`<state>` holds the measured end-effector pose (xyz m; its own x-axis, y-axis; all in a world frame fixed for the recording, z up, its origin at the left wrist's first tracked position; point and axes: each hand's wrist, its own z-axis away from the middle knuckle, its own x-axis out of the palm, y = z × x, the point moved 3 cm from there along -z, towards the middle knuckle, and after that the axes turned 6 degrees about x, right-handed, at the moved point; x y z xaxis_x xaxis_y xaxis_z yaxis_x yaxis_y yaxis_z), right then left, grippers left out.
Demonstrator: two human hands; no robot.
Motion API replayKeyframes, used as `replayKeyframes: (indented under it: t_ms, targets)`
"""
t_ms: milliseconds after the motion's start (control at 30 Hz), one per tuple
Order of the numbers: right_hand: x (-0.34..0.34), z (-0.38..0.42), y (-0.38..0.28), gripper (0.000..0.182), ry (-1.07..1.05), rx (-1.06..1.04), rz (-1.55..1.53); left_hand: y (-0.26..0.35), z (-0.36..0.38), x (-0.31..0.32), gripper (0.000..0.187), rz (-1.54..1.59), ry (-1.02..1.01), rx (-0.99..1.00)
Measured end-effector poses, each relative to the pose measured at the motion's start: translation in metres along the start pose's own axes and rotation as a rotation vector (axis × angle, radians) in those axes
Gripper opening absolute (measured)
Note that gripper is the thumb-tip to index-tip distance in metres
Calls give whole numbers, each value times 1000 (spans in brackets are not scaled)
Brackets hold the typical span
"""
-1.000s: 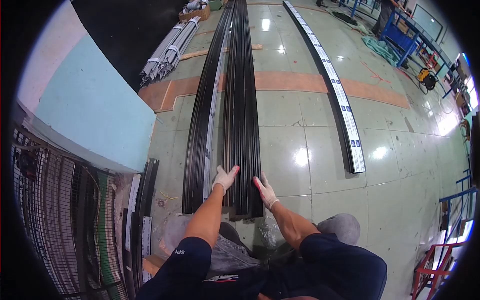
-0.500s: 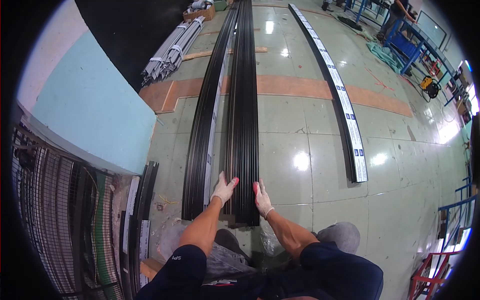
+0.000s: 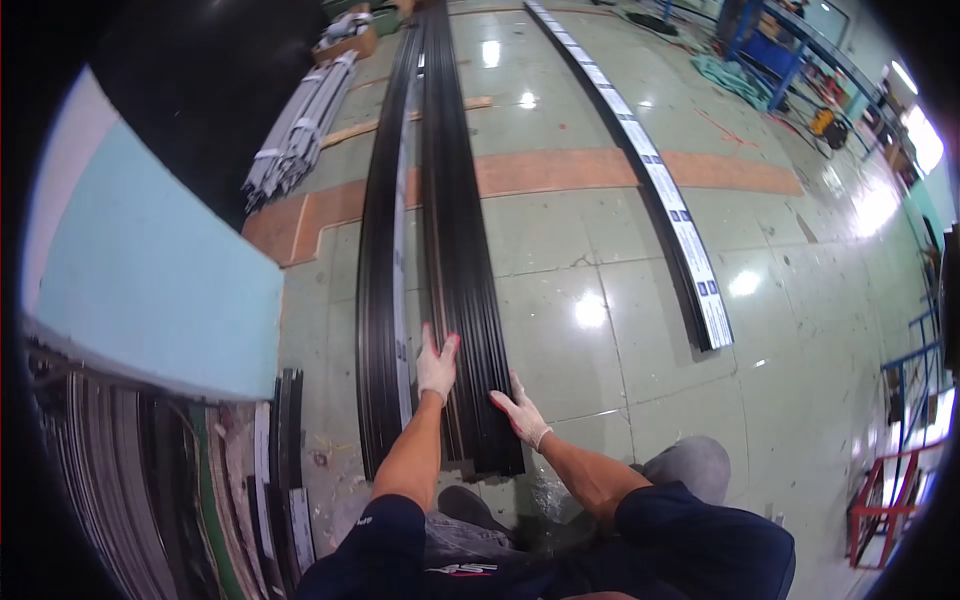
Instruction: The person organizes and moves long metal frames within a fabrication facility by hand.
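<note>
Long black metal profiles [image 3: 462, 290] lie side by side as a stack on the floor, running away from me. My left hand [image 3: 437, 368], in a white glove with red on the fingers, rests at the stack's left side with fingers stretched and thumb apart. At the right edge, my right hand [image 3: 521, 414], gloved alike, touches the profiles with its thumb over the top and fingers extended along the side. A second row of black profiles [image 3: 379, 300] with a pale strip along its edge lies just left of my left hand.
To the right lies a black profile with white printed film [image 3: 672, 205]. A brown board [image 3: 560, 172] runs crosswise under the profiles. Wrapped grey bars [image 3: 300, 135] lie by the light-blue wall [image 3: 150, 240]. Blue metal frames [image 3: 800, 50] and a red frame [image 3: 885, 510] stand right.
The near end of the held stack has shifted slightly right, angling it away from the left row. Both hands remain at its sides, and the right thumb now lies over the top. The view has turned.
</note>
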<state>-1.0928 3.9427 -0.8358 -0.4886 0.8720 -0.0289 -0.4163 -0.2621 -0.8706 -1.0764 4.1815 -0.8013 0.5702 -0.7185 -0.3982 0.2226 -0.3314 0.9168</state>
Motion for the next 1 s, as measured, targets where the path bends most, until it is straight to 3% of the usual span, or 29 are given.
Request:
replayKeyframes:
  t_ms: [100, 200, 300, 333, 367, 400, 467, 533, 567, 600, 633, 667, 767, 833, 900, 967, 1000]
  targets:
    - [-8, 8, 5, 115, -4, 69, 134, 24, 16, -6, 94, -140, -46, -123]
    - [-19, 18, -35, 117, 29, 111, 463, 13, 5, -1, 90, -230, -41, -64]
    - [-45, 21, -79, 114, -149, 127, 751, 26, 11, 2, 82, -248, -60, -102]
    - [-58, 12, -78, 109, -188, 81, 769, 25, 10, 2, 83, -254, -62, -99]
    - [-77, -2, -81, 103, -344, 169, 743, 25, 9, 2, 85, -267, -61, -94]
    - [-102, -18, -82, 96, -341, 253, 928, 38, 10, -1, 96, -317, -115, -211]
    - [-174, -47, -81, 86, -268, 258, 1154, 32, 0, -4, 103, -479, -223, -259]
    - [-271, -54, -95, 76, 13, 306, 1186, 23, -21, -20, 110, -740, -388, -243]
    - [-317, -45, -113, 79, 189, 381, 1128, 45, -28, -31, 103, -876, -546, -175]
    - [-365, -48, -109, 80, 389, 291, 1086, 65, -37, -41, 102, -783, -732, -231]
    - [-402, -26, -130, 77, 475, 367, 996, 87, -42, -49, 101, -684, -914, -290]
    - [-434, -19, -121, 71, 734, 236, 938, 119, -39, -57, 98, -773, -875, -227]
    - [-475, 36, -126, 116, 953, 448, 978, 225, -5, -78, 89, -959, -744, 47]
    - [-493, 35, -88, 147, 915, 571, 1035, 269, 42, -96, 82, -1074, -688, 311]
    - [-488, 36, -68, 147, 914, 567, 1049, 301, 87, -105, 84, -938, -701, 269]
    - [-499, 24, -64, 146, 921, 565, 1043, 296, 117, -109, 88, -637, -767, 127]
    - [-505, 14, -61, 144, 923, 567, 1023, 298, 124, -108, 90, -644, -893, -102]
